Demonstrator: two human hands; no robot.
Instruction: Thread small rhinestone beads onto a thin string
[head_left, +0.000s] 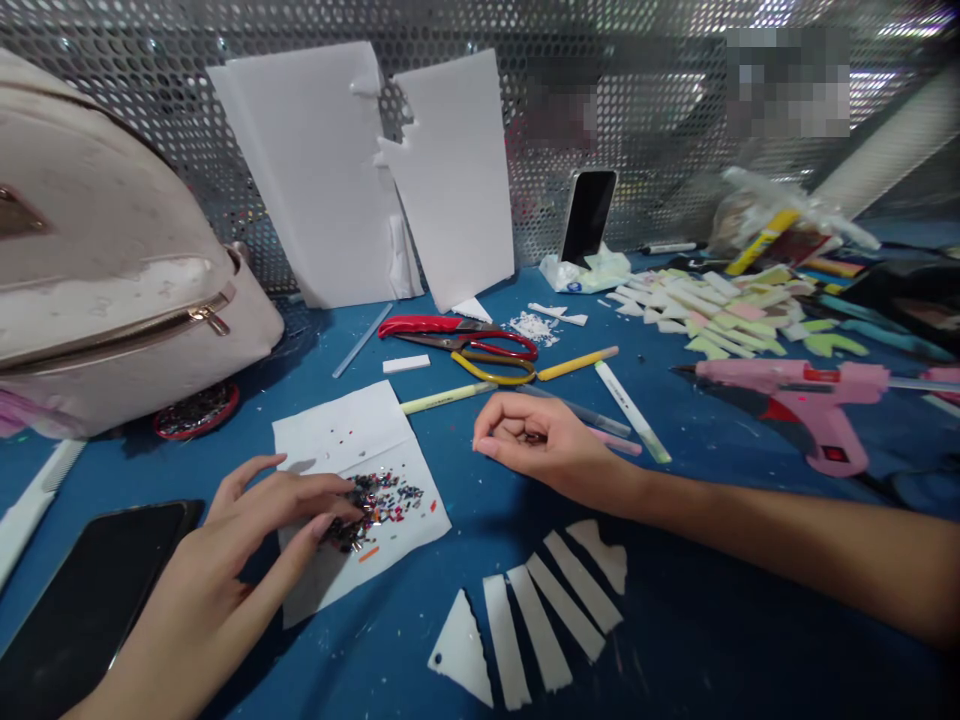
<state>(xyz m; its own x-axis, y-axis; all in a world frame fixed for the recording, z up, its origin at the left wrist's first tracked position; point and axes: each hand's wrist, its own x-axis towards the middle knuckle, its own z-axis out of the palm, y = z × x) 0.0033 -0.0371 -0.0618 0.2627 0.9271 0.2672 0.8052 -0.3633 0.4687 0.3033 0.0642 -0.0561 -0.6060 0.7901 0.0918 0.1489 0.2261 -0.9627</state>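
Observation:
My left hand (259, 540) rests over a sheet of white paper (315, 425), fingers apart, with the index finger and thumb tips in a pile of tiny multicoloured bits (386, 500), mostly dark, some red and silver. To its right, my right hand (536, 445) is curled in a loose fist above the table; what lies inside is hidden, though small dark specks show at the palm. Below it lie white cut pieces in a fish-like row: a triangular head (461, 650) with a hole, several strips (536, 625) and a notched tail (600, 550).
Red-handled scissors (457, 335), markers (634, 410) and a pink glue gun (810, 400) lie beyond my hands. Cut strips (712, 305) are heaped at the right. A black phone (97, 580) and a pale backpack (112, 250) are left. White boards (315, 180) lean behind; another phone (589, 215) stands upright.

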